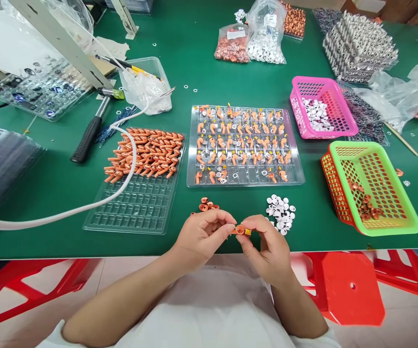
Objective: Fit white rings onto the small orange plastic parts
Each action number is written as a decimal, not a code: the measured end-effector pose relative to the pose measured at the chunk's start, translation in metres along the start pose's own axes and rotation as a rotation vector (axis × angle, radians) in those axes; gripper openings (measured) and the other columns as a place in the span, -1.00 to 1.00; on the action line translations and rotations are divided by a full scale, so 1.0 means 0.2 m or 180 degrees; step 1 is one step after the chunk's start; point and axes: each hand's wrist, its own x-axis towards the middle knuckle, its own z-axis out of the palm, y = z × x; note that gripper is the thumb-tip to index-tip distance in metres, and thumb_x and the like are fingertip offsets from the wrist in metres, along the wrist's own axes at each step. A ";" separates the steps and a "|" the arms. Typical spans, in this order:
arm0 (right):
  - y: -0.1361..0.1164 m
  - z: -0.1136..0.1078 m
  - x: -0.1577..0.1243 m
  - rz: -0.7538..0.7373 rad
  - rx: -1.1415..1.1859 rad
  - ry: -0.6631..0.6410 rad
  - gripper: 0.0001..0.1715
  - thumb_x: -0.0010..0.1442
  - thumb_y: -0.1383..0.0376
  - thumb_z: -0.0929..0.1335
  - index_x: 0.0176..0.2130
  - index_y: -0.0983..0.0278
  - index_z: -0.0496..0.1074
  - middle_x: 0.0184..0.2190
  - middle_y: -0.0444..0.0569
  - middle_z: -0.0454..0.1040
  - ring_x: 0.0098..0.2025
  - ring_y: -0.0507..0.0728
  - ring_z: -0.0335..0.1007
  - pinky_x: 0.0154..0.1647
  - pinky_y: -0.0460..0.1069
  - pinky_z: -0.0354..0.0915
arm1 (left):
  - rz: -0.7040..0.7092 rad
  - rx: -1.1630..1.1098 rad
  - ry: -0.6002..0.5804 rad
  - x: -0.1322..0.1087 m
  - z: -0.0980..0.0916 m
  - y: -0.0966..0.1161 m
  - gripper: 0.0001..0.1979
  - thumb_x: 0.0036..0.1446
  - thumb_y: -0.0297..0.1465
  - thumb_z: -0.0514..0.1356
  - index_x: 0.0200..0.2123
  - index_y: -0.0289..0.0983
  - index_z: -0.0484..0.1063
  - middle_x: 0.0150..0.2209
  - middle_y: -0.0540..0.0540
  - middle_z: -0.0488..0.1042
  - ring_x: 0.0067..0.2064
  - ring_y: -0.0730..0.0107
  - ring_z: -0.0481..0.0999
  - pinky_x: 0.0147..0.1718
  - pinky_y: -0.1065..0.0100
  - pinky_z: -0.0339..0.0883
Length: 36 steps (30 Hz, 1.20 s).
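Between my two hands, near the table's front edge, is a small orange plastic part point(240, 230) with a round opening and a yellow end. My left hand point(205, 237) pinches its left side with thumb and forefinger. At the yellow end, the fingers of my right hand point(266, 246) are closed on it. A little pile of orange-brown ring-like pieces point(205, 205) lies just beyond my left hand, partly covered by it. White round discs point(281, 212) are heaped beyond my right hand. Farther off, a clear compartment tray point(245, 181) holds rows of orange curved parts.
To the left, another clear tray point(129, 208) carries stacked orange parts, with a white hose point(85, 208) crossing over it. A hammer point(91, 130) lies beyond. Pink point(321, 133) and green point(393, 227) baskets stand right. Bags of small parts point(266, 48) sit at the back.
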 end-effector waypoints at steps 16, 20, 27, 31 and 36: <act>0.00 0.00 0.01 0.0313 0.0017 -0.0161 -0.54 0.17 0.41 0.40 0.04 0.11 0.33 -0.17 -0.08 0.41 -0.24 0.07 0.36 -0.24 -0.02 0.36 | 0.0698 0.0884 0.0095 0.00 0.00 -0.03 -0.88 0.17 -0.47 0.20 -0.34 -0.31 0.57 -0.39 -0.08 0.62 -0.37 0.41 0.56 -0.37 0.46 0.39; 0.00 0.00 0.02 0.0318 0.0107 -0.0034 -0.69 0.22 0.42 0.36 -0.06 0.12 0.37 -0.22 -0.08 0.41 -0.24 0.07 0.35 -0.24 -0.01 0.35 | 0.0498 0.0630 -0.0010 0.00 0.00 -0.02 -0.88 0.16 -0.47 0.23 -0.29 -0.28 0.60 -0.37 -0.05 0.65 -0.36 0.43 0.59 -0.34 0.47 0.44; -0.01 -0.04 0.04 0.0348 0.0340 -0.0271 -0.80 0.23 0.42 0.36 -0.15 0.16 0.44 -0.27 -0.07 0.44 -0.23 0.08 0.39 -0.25 -0.01 0.34 | -0.0059 -0.0001 -0.0033 0.00 -0.01 0.01 -0.90 0.04 -0.49 0.31 -0.35 -0.27 0.45 -0.44 0.04 0.58 -0.41 0.47 0.59 -0.38 0.50 0.44; -0.03 -0.06 0.05 0.0374 0.0377 -0.0470 -0.84 0.25 0.40 0.37 -0.16 0.18 0.48 -0.27 -0.07 0.48 -0.25 0.06 0.40 -0.26 -0.02 0.35 | -0.0154 -0.0128 -0.0259 0.00 -0.03 0.01 -0.86 0.02 -0.48 0.34 -0.36 -0.27 0.42 -0.45 0.02 0.61 -0.39 0.46 0.60 -0.35 0.48 0.43; -0.03 -0.06 0.05 0.0327 0.0451 -0.0569 -0.81 0.27 0.38 0.38 -0.11 0.15 0.51 -0.25 -0.06 0.51 -0.20 0.07 0.44 -0.21 -0.02 0.37 | -0.0279 -0.0361 -0.0274 0.00 -0.05 -0.02 -0.81 -0.03 -0.50 0.37 -0.45 -0.28 0.38 -0.49 0.03 0.61 -0.42 0.47 0.59 -0.35 0.47 0.43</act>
